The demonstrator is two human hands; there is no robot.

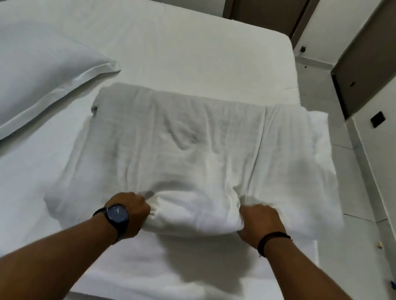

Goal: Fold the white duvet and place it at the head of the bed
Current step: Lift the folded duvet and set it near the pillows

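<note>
The left hand (132, 208) and right hand (259, 224) each clench the near edge of the one folded white duvet (179, 146), which lies on the bed (184, 41) near its foot corner. Folding looks finished; next, lift and carry it toward the two pillows (26, 82).
</note>
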